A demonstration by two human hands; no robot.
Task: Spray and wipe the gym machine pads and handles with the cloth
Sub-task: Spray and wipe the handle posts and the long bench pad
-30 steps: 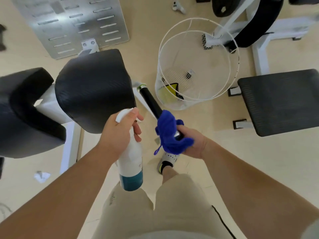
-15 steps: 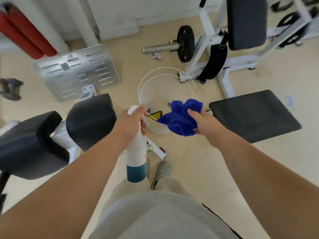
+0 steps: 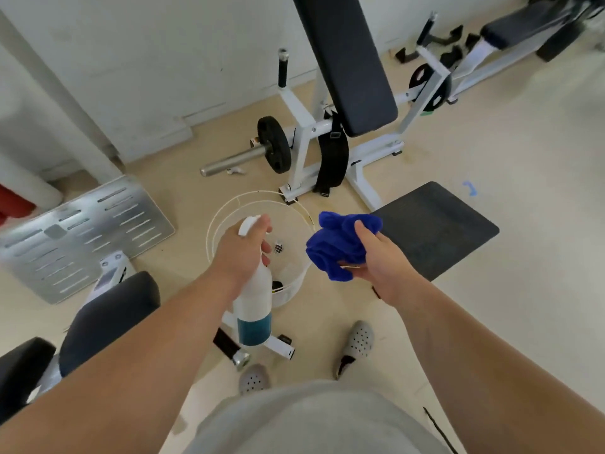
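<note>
Spray bottle (image 3: 253, 303) gripped at neck by left hand (image 3: 240, 253), above wire basket (image 3: 291, 288); blue cloth (image 3: 337, 247) pinched, bunched, by right hand (image 3: 376, 262) beside basket. Cloth judged soft, light (best kept wadded in palm).

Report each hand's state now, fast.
Left hand: grips the spray bottle by its neck.
Right hand: holds the bunched blue cloth.
</note>
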